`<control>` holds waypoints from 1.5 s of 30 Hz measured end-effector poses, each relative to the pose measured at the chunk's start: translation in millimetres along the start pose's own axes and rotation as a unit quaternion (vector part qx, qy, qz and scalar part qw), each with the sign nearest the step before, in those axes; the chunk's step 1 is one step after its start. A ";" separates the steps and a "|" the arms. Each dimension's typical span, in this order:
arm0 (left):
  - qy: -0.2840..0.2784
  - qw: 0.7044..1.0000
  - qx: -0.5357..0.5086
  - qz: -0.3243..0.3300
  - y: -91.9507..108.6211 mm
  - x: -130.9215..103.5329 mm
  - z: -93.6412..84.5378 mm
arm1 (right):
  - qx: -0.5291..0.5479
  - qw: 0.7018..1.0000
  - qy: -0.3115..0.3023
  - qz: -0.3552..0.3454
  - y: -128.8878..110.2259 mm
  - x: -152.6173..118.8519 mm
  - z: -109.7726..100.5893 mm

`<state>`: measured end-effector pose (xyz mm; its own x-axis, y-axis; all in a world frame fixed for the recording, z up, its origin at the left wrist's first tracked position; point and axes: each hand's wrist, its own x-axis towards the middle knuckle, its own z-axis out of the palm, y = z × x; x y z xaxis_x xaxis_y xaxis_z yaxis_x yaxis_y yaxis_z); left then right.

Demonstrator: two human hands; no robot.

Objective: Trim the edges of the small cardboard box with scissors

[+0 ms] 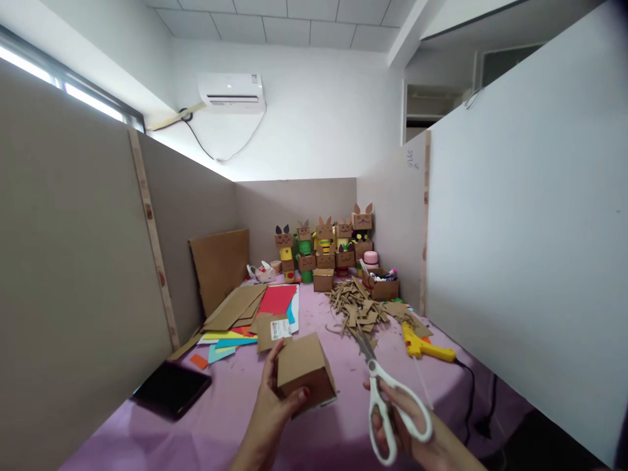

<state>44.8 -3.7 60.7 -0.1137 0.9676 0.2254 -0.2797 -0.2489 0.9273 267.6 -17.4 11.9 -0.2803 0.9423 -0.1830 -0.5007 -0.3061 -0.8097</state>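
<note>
My left hand [277, 399] is closed around a small brown cardboard box [305, 366], its thumb pressed on the near side. The box is held above the table, slightly tilted. In my right hand [392, 418] is a pair of scissors [373, 374] with white handles, fingers through the loops. The metal blades point up and away, a little spread, toward a heap of cardboard scraps [360, 307]. The box and the scissors are apart from each other.
A yellow hot glue gun [426, 348] with a black cord lies at the right. Cardboard sheets [240, 307] and coloured paper [277, 299] are stacked left, near a black tablet-like object [171, 389]. Cardboard animal figures [324, 243] and a box of pens [383, 286] stand at the back.
</note>
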 end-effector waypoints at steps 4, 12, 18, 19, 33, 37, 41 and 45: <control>0.026 0.999 -0.037 -0.023 -8.3 2.2 -0.3 | -0.027 0.999 0.018 -0.041 12.8 0.1 10.3; 0.066 0.994 -0.081 -0.033 -30.1 -18.5 22.3 | -0.141 0.963 0.062 -0.220 37.2 10.3 36.2; 0.086 0.989 -0.114 -0.048 -28.1 -25.9 19.8 | -0.118 0.954 0.112 -0.250 32.4 9.7 38.3; 0.084 0.988 -0.110 -0.072 -25.2 -25.9 18.0 | -0.123 0.953 0.106 -0.257 29.3 7.9 37.8; 0.060 0.940 -0.194 -0.273 4.3 -38.4 11.5 | 0.139 0.989 -0.034 -0.024 12.6 13.1 23.1; 0.112 0.942 -0.202 -0.243 3.4 -29.6 6.5 | 0.210 0.970 -0.106 0.061 18.8 1.5 24.2; 0.105 0.938 -0.225 -0.241 2.5 -29.6 3.0 | 0.183 0.977 -0.096 0.052 25.3 -10.0 27.0; 0.116 0.936 -0.224 -0.246 4.1 -31.4 1.7 | 0.145 0.985 -0.068 0.065 39.1 -7.7 22.0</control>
<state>48.9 -35.0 58.0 -0.0568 0.9475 -0.3147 -0.7179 0.1803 0.6724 232.2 -39.6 -6.1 -0.4540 0.8721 -0.1825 -0.6611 -0.4670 -0.5873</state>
